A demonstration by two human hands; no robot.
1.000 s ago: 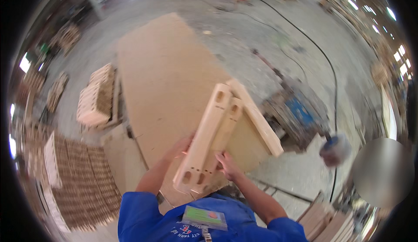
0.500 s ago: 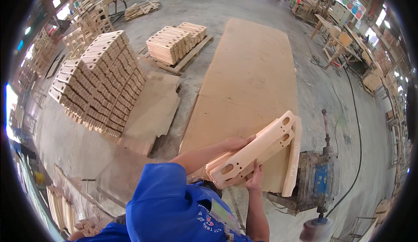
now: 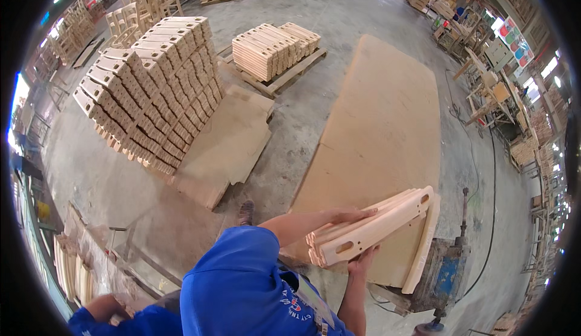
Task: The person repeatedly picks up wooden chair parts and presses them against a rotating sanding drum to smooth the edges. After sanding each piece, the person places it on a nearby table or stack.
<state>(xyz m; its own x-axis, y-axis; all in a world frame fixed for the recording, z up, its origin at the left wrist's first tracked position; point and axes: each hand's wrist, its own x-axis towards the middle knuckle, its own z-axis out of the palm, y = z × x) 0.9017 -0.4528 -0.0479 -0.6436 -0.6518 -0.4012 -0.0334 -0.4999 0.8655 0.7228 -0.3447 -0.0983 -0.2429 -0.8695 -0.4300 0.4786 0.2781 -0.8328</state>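
A bundle of several pale wooden boards (image 3: 384, 226), with oval slots and small round holes near their ends, is tilted over the near end of a brown sheet-topped table. Along the far side of the bundle lies my left hand (image 3: 354, 215), its fingers closed against the boards. My right hand (image 3: 363, 260) grips the near lower edge, its fingertips partly hidden by the boards. Just right of the bundle, one long pale wooden piece (image 3: 422, 251) lies along the edge of the table (image 3: 387, 118).
A machine with a blue body (image 3: 446, 275) stands at the table's right. At left rises a tall stack of slotted boards (image 3: 163, 88) beside flat cardboard (image 3: 230, 136). A lower stack (image 3: 272, 48) rests on a pallet (image 3: 296, 73). Another person's blue sleeve (image 3: 139, 321) shows lower left.
The boards in my hands have turned flatter and sit more evenly together; the lower board's holes no longer show. My view has shifted, so the surroundings appear farther right.
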